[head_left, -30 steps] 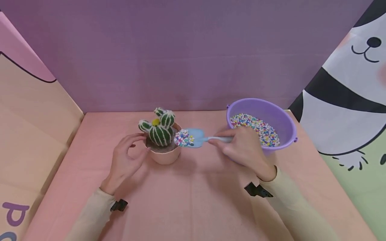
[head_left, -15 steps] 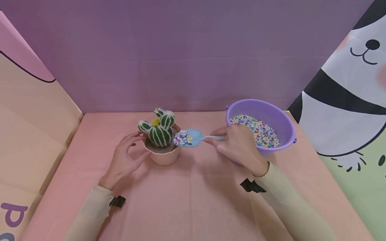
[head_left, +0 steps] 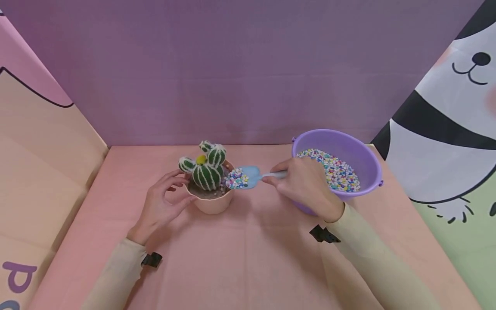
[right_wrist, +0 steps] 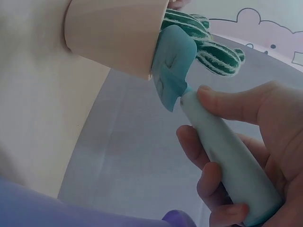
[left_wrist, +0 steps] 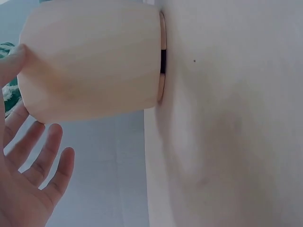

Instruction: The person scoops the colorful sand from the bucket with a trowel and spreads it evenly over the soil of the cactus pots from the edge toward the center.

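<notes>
A peach flowerpot [head_left: 214,205] with a green, white-striped cactus [head_left: 207,177] stands on the pink tabletop. My left hand [head_left: 160,206] holds the pot at its left rim, thumb in front and fingertips behind; the last fingers are spread free in the left wrist view. My right hand [head_left: 308,185] grips the pale handle of a small blue shovel [head_left: 253,175]. Colourful pebbles [head_left: 236,178] fill the shovel's front half, and its tip overlaps the pot's right rim. A few pebbles lie on the grey soil right of the cactus. In the right wrist view the blade [right_wrist: 173,56] tilts at the rim.
A purple bucket [head_left: 333,140] holding many colourful pebbles [head_left: 342,174] stands at the right, partly behind my right hand. A purple backdrop [head_left: 248,86] rises behind the table, with printed side panels left and right.
The shovel has first shifted slightly left, then come to the pot's rim. Some pebbles now show on the soil beside the cactus. My left hand has stayed at the pot.
</notes>
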The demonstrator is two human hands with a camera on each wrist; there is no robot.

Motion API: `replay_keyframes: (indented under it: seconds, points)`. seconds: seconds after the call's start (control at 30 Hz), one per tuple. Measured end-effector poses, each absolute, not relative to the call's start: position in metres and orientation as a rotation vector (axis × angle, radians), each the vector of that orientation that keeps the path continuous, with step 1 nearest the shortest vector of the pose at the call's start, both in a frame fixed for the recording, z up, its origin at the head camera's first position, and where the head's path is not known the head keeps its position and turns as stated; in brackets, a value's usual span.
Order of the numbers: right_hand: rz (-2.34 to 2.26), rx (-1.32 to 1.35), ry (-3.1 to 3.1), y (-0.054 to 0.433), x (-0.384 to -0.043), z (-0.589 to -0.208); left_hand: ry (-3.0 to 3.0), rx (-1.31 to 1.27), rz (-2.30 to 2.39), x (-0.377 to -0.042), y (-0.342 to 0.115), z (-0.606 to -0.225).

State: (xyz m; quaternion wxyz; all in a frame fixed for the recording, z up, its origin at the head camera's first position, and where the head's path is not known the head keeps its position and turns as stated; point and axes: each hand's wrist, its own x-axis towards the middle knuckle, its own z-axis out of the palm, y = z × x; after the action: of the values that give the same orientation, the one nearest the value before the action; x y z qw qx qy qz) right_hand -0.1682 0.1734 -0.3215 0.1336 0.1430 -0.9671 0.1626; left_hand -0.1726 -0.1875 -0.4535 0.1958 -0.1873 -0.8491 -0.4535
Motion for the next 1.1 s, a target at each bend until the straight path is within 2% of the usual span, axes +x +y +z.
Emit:
replay_keyframes:
  seconds: [0.47,0.83,1.1]
  points:
    - [0.706,0.521,-2.865,0.178,-0.170,-0.310,-2.400,-0.509,-1.252,-0.168,-0.183,-0.449]
    - [1.022,0.428,-2.721,0.190,-0.169,-0.320,-2.400,-0.595,-1.258,-0.173,-0.190,-0.446]
    - [1.089,0.429,-2.620,0.189,-0.166,-0.327,-2.419,-0.601,-1.286,-0.173,-0.192,-0.447]
